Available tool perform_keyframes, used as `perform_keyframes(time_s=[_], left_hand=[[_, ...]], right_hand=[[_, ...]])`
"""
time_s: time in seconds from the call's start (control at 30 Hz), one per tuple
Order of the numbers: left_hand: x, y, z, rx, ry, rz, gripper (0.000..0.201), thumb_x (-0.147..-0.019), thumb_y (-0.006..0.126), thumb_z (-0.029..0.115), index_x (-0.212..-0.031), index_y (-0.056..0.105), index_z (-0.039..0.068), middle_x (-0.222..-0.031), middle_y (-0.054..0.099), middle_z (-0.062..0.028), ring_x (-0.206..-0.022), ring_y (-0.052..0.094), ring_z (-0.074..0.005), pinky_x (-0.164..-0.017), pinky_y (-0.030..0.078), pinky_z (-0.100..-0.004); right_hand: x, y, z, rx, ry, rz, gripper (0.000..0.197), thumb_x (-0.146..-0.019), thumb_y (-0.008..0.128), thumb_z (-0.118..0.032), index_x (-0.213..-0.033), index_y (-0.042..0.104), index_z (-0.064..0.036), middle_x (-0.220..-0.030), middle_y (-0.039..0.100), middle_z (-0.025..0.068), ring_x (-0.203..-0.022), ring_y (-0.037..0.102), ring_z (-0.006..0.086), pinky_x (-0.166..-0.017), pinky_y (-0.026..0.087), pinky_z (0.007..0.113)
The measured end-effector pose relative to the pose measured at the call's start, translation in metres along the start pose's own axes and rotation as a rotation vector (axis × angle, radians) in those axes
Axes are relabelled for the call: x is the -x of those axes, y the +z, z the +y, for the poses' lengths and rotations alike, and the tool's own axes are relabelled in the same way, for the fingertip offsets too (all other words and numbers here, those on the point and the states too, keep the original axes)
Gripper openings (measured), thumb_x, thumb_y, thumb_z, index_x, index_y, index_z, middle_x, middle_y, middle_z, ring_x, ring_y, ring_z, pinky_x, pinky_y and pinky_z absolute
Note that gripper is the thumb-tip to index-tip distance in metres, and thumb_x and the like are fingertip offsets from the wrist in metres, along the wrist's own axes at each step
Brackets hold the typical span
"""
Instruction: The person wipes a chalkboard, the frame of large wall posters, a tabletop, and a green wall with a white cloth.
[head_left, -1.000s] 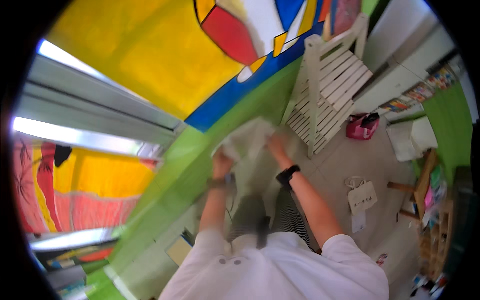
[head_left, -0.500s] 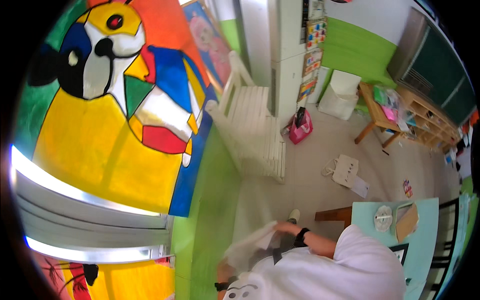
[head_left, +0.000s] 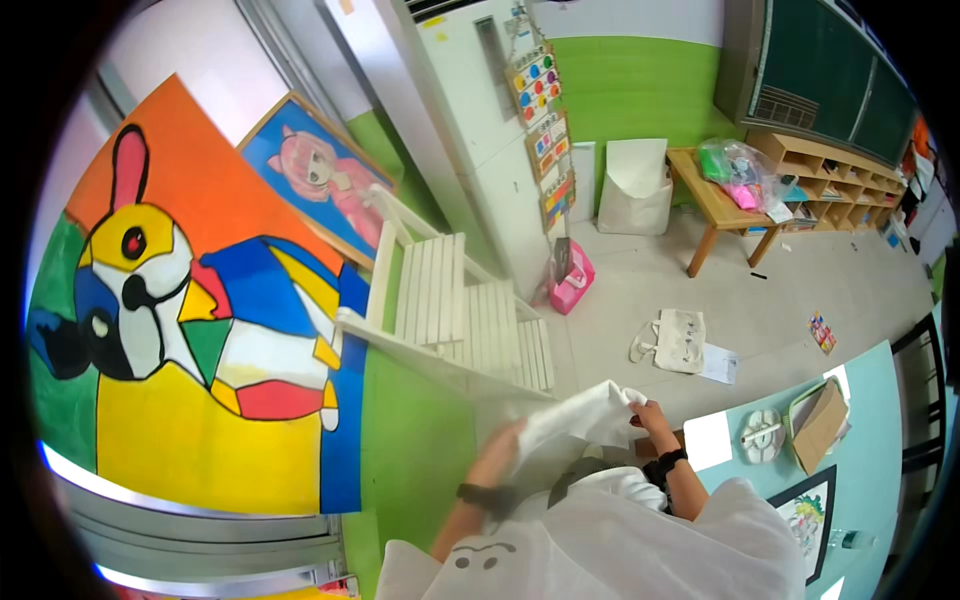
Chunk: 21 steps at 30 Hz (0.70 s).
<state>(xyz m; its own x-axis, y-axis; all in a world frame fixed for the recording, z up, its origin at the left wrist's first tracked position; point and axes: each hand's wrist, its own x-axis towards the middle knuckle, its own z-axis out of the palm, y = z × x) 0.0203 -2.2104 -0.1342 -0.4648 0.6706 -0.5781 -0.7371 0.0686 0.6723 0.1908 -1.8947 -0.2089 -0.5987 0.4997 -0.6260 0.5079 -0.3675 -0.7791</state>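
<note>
A white cloth [head_left: 580, 418] stretches between my two hands in front of my body. My left hand [head_left: 500, 452], smeared by motion, grips its left end. At the right end my right hand [head_left: 650, 418] has its fingers closed on the edge. Whether the cloth is a bag or a plain sheet I cannot tell. Just beyond it stands a white wooden stepped rack [head_left: 480, 315]. A white tote bag [head_left: 680, 340] with dark marks lies on the floor farther off, over a sheet of paper [head_left: 719, 363].
At right is a pale green table [head_left: 870, 400] with a white palette [head_left: 762, 436], a basket [head_left: 805, 455] and a framed drawing [head_left: 806, 520]. A large colourful painting [head_left: 210, 400] leans at left. Farther back are a pink bag [head_left: 572, 280] and a wooden table [head_left: 708, 205].
My hands have come up and spread apart, drawing the cloth out between them. The view has shifted, showing more of the table at right.
</note>
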Motion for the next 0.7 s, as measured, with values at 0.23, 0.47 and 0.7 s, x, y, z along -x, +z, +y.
perform_keyframes(time_s=[0.23,0.47,0.7], left_hand=[[-0.057,0.044,0.041,-0.216,0.312,0.23,0.037,-0.084,0.057,0.034,-0.099,0.06,0.0,-0.094,0.062,-0.0056,-0.087,0.057,-0.0155,-0.079,0.044,-0.0309],[-0.12,0.057,0.087,-0.122,0.258,0.226,0.036,-0.082,0.058,0.01,-0.115,0.048,-0.002,-0.104,0.058,-0.0102,-0.094,0.057,-0.02,-0.082,0.046,-0.0299],[-0.182,0.115,0.149,-0.279,0.199,0.135,0.062,-0.078,0.058,-0.002,-0.134,0.03,0.003,-0.101,0.058,-0.0107,-0.087,0.058,-0.0176,-0.076,0.047,-0.0277]], right_hand=[[-0.042,-0.049,0.004,0.15,-0.131,0.022,0.031,-0.079,0.063,-0.025,-0.096,0.062,0.0006,-0.078,0.061,0.0018,-0.067,0.056,0.0125,-0.06,0.045,0.025],[-0.04,-0.078,-0.068,-0.207,0.003,0.076,0.027,-0.08,0.063,-0.03,-0.09,0.062,-0.0043,-0.076,0.058,-0.0015,-0.071,0.053,0.0093,-0.064,0.04,0.023],[-0.091,-0.086,-0.055,-0.463,0.029,0.228,0.035,-0.08,0.063,-0.037,-0.076,0.06,-0.0029,-0.061,0.048,-0.0021,-0.049,0.038,0.0072,-0.043,0.026,0.023]])
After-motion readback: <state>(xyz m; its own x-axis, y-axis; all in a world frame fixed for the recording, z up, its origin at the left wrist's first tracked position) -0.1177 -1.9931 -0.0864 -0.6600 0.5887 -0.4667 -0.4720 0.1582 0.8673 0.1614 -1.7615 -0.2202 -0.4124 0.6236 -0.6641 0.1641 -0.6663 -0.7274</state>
